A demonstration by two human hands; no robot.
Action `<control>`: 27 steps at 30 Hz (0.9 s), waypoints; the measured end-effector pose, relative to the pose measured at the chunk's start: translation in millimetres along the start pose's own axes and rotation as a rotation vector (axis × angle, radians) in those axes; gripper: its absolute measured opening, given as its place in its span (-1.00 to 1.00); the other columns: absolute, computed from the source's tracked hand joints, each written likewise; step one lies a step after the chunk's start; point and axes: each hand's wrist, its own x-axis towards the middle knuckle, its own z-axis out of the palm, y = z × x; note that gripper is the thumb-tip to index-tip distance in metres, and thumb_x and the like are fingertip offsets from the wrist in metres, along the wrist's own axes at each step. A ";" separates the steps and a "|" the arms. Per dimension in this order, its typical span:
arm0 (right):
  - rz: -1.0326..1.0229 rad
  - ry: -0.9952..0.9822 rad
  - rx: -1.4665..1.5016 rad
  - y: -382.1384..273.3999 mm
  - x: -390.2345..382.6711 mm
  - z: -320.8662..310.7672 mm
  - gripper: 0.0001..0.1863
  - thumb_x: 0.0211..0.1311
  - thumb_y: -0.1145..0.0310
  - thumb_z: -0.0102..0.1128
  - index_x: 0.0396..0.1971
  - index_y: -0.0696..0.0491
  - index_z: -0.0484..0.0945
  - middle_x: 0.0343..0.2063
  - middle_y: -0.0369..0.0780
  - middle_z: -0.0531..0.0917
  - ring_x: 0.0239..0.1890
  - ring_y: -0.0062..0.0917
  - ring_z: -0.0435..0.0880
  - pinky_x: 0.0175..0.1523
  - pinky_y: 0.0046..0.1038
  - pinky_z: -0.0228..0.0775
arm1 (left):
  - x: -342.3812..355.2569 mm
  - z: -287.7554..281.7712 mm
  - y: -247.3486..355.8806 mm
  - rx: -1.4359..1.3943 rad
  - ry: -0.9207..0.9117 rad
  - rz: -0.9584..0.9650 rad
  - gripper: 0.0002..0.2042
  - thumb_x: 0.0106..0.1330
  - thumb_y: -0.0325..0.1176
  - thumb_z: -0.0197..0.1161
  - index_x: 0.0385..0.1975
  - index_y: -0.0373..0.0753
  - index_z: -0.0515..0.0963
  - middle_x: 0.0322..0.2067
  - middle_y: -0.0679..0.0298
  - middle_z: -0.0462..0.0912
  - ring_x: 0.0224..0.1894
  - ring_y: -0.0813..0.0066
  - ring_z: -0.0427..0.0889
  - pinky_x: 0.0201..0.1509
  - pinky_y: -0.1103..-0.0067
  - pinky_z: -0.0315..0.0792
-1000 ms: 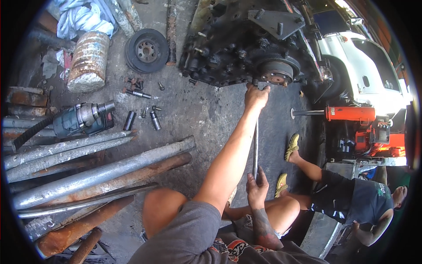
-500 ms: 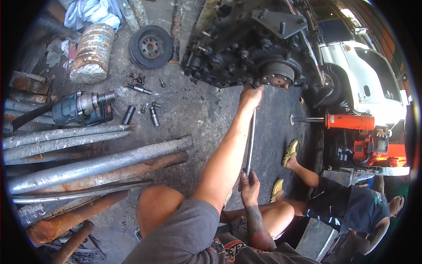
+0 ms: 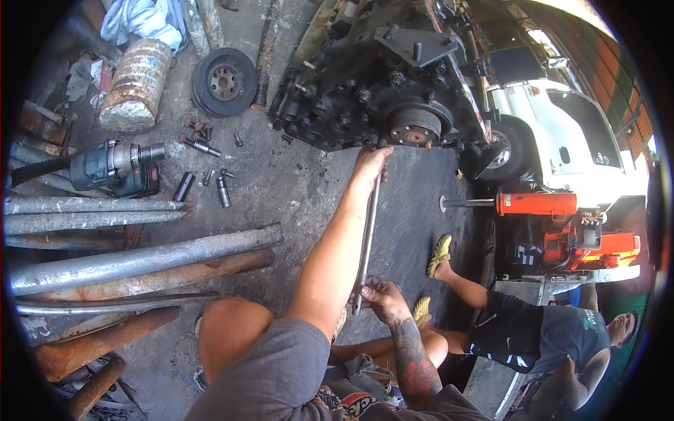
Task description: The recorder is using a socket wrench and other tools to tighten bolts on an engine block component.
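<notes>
A long metal bar [image 3: 368,235], like a breaker bar handle, runs from the underside of the greasy black engine [image 3: 351,91] back toward me. My left hand [image 3: 371,167] is closed around its far end, right up against the engine below the round crankshaft hub [image 3: 413,132]. What the bar's far end fits onto is hidden by that hand and the engine. Close to the bar's near end, my right hand [image 3: 385,300] grips it with thumb and fingers, leaving a short stub sticking out.
Sockets [image 3: 223,191] and bolts lie left on the floor, beside a cordless impact wrench [image 3: 116,168]. Metal pipes [image 3: 151,259] fill the lower left. A pulley [image 3: 224,82] and a rusty cylinder [image 3: 137,85] lie farther back. At right are a red jack [image 3: 537,203], a white vehicle and another person [image 3: 562,330].
The bar's near end has swung left and toward me, and my right hand has shifted its grip on it. The whole view has moved slightly, so the engine and floor items appear farther left.
</notes>
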 end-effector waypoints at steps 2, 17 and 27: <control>-0.017 0.042 -0.026 3.0 3.0 -4.8 -0.74 0.12 0.41 0.32 -0.28 0.18 0.45 -0.42 -0.19 0.62 -0.33 -0.44 0.66 -0.23 -0.40 0.57 | -2.5 15.1 3.1 0.450 0.348 0.196 -0.43 0.12 -0.26 0.25 0.12 -0.34 0.29 -0.11 -0.23 0.55 0.02 -0.06 0.54 0.13 0.39 0.41; 0.056 -0.216 0.050 -3.1 16.4 -14.5 -0.62 0.26 0.38 0.15 0.01 0.21 0.36 -0.24 -0.11 0.60 -0.20 -0.32 0.65 -0.05 -0.29 0.51 | 8.2 -3.2 1.4 0.198 0.157 0.103 -0.61 0.19 -0.14 0.25 -0.11 -0.25 0.39 -0.44 0.10 0.55 -0.42 0.27 0.57 -0.35 0.38 0.46; 0.005 -0.253 0.237 -1.4 19.9 -10.7 -0.59 0.29 0.37 0.10 0.07 0.23 0.32 -0.12 -0.12 0.56 -0.06 -0.40 0.56 0.06 -0.39 0.42 | 19.0 -2.9 -0.5 -0.015 -0.039 -0.086 -0.75 0.17 -0.22 0.27 -0.27 -0.19 0.44 -0.58 0.31 0.49 -0.68 0.57 0.42 -0.65 0.61 0.27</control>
